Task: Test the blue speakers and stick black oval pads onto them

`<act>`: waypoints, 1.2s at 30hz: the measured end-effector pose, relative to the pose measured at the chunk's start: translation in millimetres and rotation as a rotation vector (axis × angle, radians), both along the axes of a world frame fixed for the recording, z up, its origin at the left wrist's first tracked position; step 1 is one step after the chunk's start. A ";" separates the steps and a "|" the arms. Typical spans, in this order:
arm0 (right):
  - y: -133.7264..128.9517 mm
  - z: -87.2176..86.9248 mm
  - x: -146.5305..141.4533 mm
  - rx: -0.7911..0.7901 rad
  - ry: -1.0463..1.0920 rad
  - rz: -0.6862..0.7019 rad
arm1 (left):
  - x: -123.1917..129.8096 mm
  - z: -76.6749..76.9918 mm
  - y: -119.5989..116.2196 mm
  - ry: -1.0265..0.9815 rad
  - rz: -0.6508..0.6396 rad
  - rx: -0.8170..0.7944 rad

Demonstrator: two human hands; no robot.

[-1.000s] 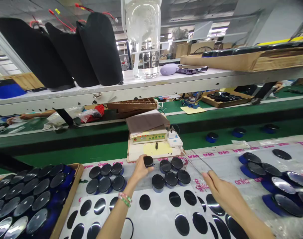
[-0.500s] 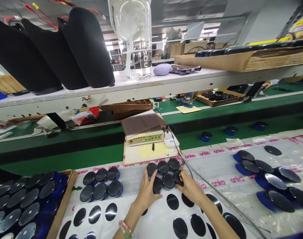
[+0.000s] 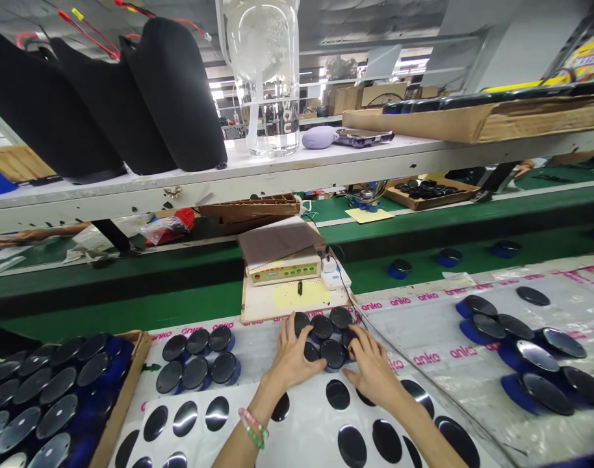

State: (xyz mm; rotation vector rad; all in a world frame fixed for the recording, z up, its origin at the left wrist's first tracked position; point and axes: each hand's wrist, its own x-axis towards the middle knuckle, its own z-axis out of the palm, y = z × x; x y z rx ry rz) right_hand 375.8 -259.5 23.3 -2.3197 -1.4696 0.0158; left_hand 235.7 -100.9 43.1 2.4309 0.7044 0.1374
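Several round black-topped parts (image 3: 333, 354) stand in two touching rows just in front of a wooden board. My left hand (image 3: 292, 356) is at the left end of this cluster, thumb and fingers spread around the end parts. At the right end, my right hand (image 3: 370, 364) has its fingertips against the end part, which it partly covers. Both hands press on the group from its sides. Below them lies a white sheet (image 3: 307, 429) with black discs (image 3: 338, 395). Another group of round parts (image 3: 198, 370) stands to the left.
A cardboard tray (image 3: 142, 351) of blue-sided parts sits at the left. More parts (image 3: 535, 355) stand at the right, near a cable (image 3: 424, 383). Behind are a control box (image 3: 284, 270) and a green conveyor (image 3: 375, 260). A shelf (image 3: 326, 166) with a jug (image 3: 268, 84) crosses above.
My left hand has closed in further over the left end parts. My right hand's fingers have shifted and spread over the right end. Parts on the conveyor have moved slightly left.
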 end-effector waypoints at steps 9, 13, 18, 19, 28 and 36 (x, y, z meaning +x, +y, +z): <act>20.9 -13.0 -20.6 0.080 -0.086 0.046 | 67.7 16.4 38.9 0.091 -0.376 0.150; 23.4 -11.3 -15.5 0.098 -0.066 0.009 | 74.2 16.2 43.6 0.086 -0.340 0.194; 20.4 -1.3 -6.5 0.085 -0.007 0.026 | 63.9 11.6 41.7 0.066 -0.290 0.189; 19.4 1.0 -0.6 0.081 0.004 0.004 | 61.2 11.3 40.8 0.057 -0.274 0.187; 53.2 8.3 58.2 -0.057 0.122 -0.092 | 63.0 11.6 34.1 -0.008 -0.271 0.123; 58.5 8.8 64.5 -0.109 0.135 -0.224 | 75.6 12.6 30.9 -0.103 -0.254 0.113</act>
